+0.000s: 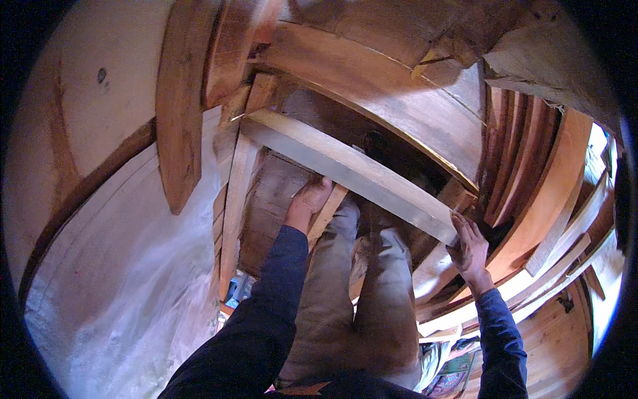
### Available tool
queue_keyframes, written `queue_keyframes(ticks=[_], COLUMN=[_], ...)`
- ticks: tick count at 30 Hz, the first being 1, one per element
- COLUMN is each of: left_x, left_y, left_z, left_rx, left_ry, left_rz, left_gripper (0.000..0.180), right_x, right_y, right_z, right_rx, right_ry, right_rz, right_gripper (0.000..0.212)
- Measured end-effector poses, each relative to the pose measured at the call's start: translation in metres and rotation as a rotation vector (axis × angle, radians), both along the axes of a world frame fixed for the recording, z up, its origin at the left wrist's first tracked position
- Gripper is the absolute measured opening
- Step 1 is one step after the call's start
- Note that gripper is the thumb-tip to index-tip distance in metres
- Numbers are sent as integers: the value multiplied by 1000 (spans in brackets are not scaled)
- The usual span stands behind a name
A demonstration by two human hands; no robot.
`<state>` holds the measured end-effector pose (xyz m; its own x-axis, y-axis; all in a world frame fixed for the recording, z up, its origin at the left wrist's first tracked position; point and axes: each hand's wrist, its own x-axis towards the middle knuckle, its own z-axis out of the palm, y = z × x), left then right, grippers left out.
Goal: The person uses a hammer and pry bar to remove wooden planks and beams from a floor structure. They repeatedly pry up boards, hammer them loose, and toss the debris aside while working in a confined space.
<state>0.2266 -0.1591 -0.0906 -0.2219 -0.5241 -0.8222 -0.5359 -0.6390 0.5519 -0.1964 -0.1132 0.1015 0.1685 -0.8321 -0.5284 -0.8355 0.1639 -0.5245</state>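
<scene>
A long squared wooden beam (359, 173) lies slantwise in front of me, its upper face pale and its front face greyish. My right hand (469, 245) is closed around the beam's near right end, fingers over the top. Below the beam's lower edge is my left hand (311, 201), curled, its fingertips partly hidden; whether it grips the beam or something under it does not show. Just beside that hand, a short wooden batten (327, 214) runs down toward my legs. The beam's far left end meets an upright wooden post (237, 199).
Curved wooden ribs (525, 153) and long planks (548, 206) bend along the right side. A pointed timber (179, 113) hangs at the left, before a pale whitish panel (126, 266). Beyond the beam, a broad wooden board (392, 86) edges a dark recess.
</scene>
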Motion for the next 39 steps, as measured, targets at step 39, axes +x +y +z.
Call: queue_keyframes(ticks=[39], left_x=[-33], left_y=[-53], left_z=[70], left_rx=[131], left_ry=[626], left_rz=[720], left_gripper=[77], right_x=[-12], right_y=[17], right_z=[65], right_rx=[97], right_ry=[-73], right_rz=[-841], right_gripper=[37])
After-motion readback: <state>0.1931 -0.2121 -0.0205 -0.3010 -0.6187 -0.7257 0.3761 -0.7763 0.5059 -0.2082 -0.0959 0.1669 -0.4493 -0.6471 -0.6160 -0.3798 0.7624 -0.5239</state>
